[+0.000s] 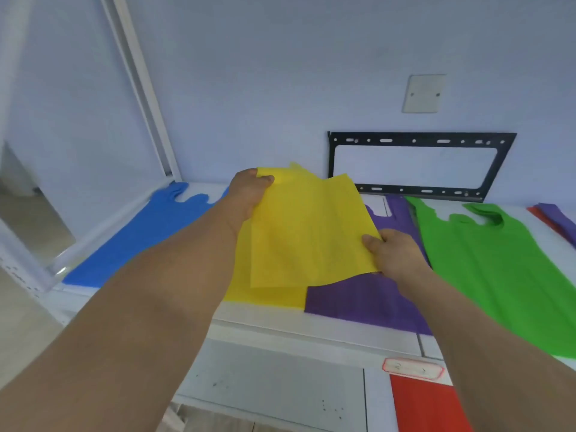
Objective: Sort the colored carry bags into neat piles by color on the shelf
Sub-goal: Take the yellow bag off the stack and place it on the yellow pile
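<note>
Purple bag [367, 300] under yellow bag [308, 232]

Matt cloth yellow bag [305, 232]; black metal bracket [420, 140].

White shelf [311, 325], blue bag [137, 232], yellow bag [268, 294], purple bag [367, 300], green bag [498, 275]

A yellow carry bag [308, 226] is held up flat and slightly tilted over another yellow bag [265, 294] lying on the white shelf [311, 332]. Beside it lie a blue bag [140, 232] at the left, then a purple bag [367, 300] and a green bag [498, 269] to the right. A red bag [427, 403] lies at the near edge, and red and purple bags [558, 222] overlap at far right.
</note>
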